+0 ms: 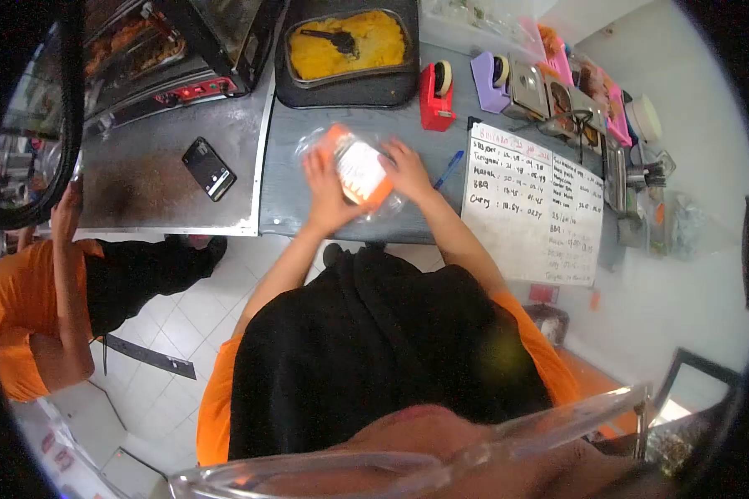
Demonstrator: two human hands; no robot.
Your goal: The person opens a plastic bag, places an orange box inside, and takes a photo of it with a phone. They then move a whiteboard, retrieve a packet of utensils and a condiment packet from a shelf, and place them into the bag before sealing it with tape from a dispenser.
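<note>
An orange packet with a white printed label [359, 173], loose clear plastic around it, lies on the dark grey countertop [287, 204] in front of me. My left hand [324, 187] grips its left and near side, fingers pointing away from me. On its right edge, my right hand [408, 173] holds it with bent fingers. A blue pen [448, 169] rests just right of my right hand. Beyond the packet, a tray of yellow food [374, 51] has a black spoon [329, 37] in it.
Right of the tray stand red [435, 100] and purple [490, 86] tape dispensers. A handwritten whiteboard [524, 216] lies at the right. A phone [209, 169] rests on the metal counter [141, 191], near a heated display case [162, 91]. Another person in an orange shirt [25, 299] stands left.
</note>
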